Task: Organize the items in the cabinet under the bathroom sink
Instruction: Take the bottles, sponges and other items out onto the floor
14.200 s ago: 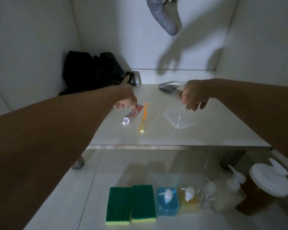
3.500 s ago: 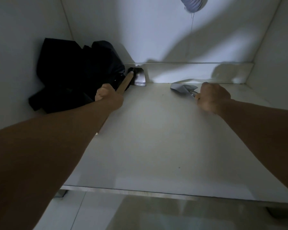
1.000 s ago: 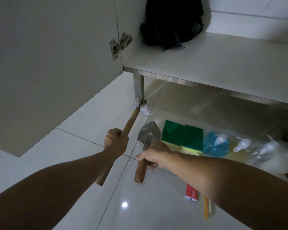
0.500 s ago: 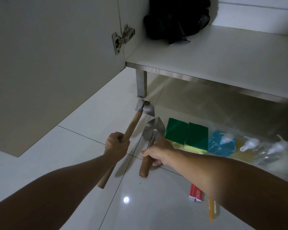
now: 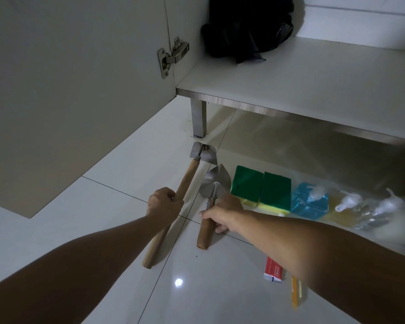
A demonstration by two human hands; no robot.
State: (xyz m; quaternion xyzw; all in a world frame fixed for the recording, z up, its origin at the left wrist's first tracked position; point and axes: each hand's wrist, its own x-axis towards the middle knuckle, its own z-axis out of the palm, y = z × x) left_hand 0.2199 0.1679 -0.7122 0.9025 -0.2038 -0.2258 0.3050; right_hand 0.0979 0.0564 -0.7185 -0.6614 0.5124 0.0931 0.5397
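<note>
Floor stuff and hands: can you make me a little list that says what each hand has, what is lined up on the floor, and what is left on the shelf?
left hand: grips the wooden handle of the hoe, blade near the shelf leg
right hand: holds the trowel by its handle, blade pointing at the shelf
floor row: two sponges, blue bottle, yellow bottle, a clear one too blurred to describe
nearer floor: toothpaste, toothbrush
shelf: only a black bag in view
</note>
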